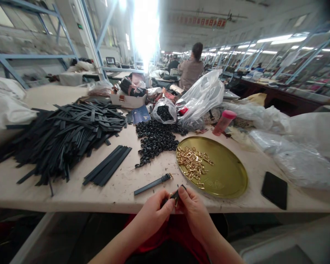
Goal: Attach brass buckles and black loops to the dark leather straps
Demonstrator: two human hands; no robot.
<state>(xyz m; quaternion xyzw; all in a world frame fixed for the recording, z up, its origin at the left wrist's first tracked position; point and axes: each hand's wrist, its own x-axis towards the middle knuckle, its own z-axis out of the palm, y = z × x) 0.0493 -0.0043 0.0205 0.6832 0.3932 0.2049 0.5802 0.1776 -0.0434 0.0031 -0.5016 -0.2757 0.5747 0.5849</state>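
Near the front edge of the table, both hands meet at a dark strap [176, 195] with a gold buckle [171, 194]. My left hand [157, 206] pinches it from the left. On the other side, the thumb and fingers of my right hand [193, 206] are closed on its end; most of the strap is hidden by the fingers. Just beyond lies another dark strap [151, 184] fitted with a buckle. A round gold tray [228, 176] to the right bears a heap of gold buckles [191, 161].
Dark strips [71, 135] are piled at left, with a neat bundle [107, 165] before them. Black loops [156, 141] spread mid-table. A pink-lidded jar [224, 122], plastic bags [202, 97] and a black phone-like slab [275, 190] lie to the right. A person [191, 69] stands far back.
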